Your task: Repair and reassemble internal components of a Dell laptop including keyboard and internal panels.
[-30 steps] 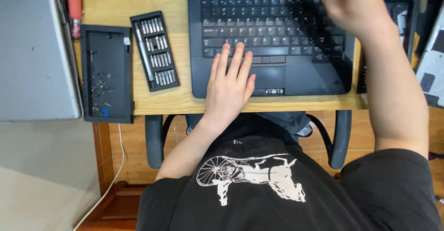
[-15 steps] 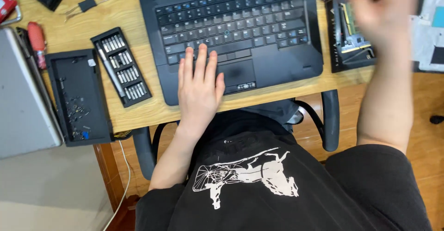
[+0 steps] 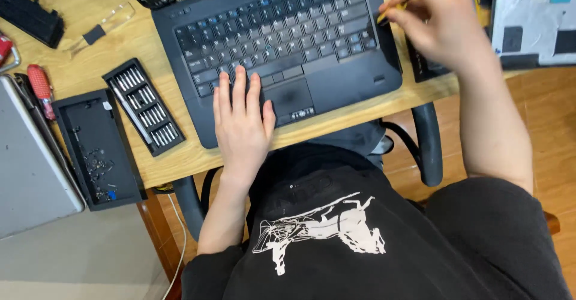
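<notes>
Since the earlier frame our right hand (image 3: 441, 27) has come down from the blurred upper right to the laptop's (image 3: 282, 48) right edge, and the view has tilted so the counter (image 3: 144, 42) runs slantwise. The right fingers are closed narrowly on a thin yellow-tipped tool (image 3: 403, 3), its tip at the keyboard's right margin. Our left hand (image 3: 241, 123) lies flat on the palm rest, fingers spread and holding nothing, fingertips at the lowest key row, just left of the touchpad (image 3: 291, 96).

The counter is light wood; below it we see wooden flooring at right and a pale surface at lower left. The chair's armrests (image 3: 427, 144) flank our lap.

Left of the laptop lie a bit set (image 3: 144, 107), an open black tray (image 3: 99, 150) with small screws, a red-handled screwdriver (image 3: 41, 87) and a grey slab (image 3: 27, 168). A black bar (image 3: 30, 15) sits at upper left. The right forearm covers part of a dark component beside the laptop.
</notes>
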